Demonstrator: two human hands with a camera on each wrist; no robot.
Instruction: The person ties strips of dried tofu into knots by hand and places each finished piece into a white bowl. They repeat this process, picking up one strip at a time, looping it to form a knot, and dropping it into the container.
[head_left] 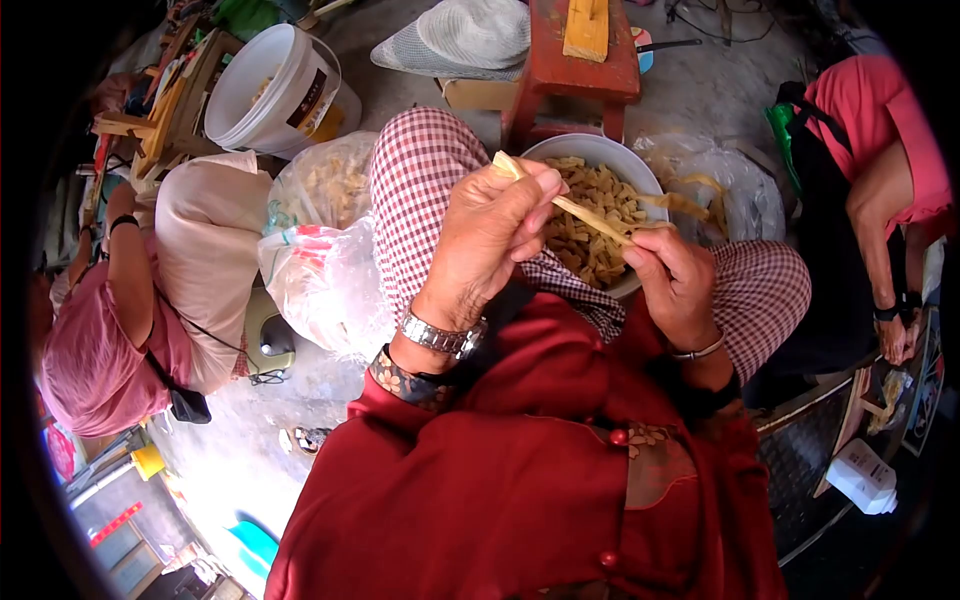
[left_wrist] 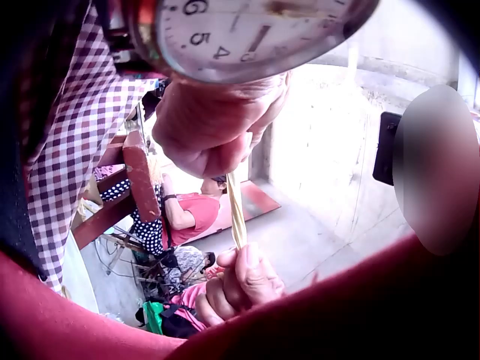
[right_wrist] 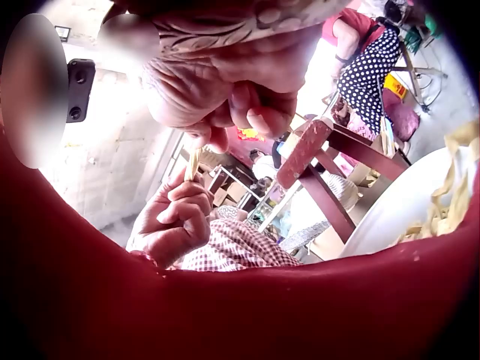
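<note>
A narrow pale yellow strip (head_left: 590,215), flat and partly twisted, stretches between both hands above the lap. My left hand (head_left: 490,225) pinches it near its upper end, a short tip poking out past the thumb. The other end is pinched between thumb and fingers of my right hand (head_left: 680,285). Seen from the left wrist, the strip (left_wrist: 237,214) runs straight from one hand to the other. Below the hands, a white bowl (head_left: 650,183) holds many small, pale tan folded pieces (head_left: 590,255). A longer strip (head_left: 672,202) hangs over the bowl's right rim.
A red wooden stool (head_left: 570,90) stands just beyond the bowl. Left of my knee are filled plastic bags (head_left: 330,270) and a white bucket (head_left: 265,90). A person (head_left: 110,330) sits at the left, another person (head_left: 880,180) at the right. Clear plastic (head_left: 750,185) lies beside the bowl.
</note>
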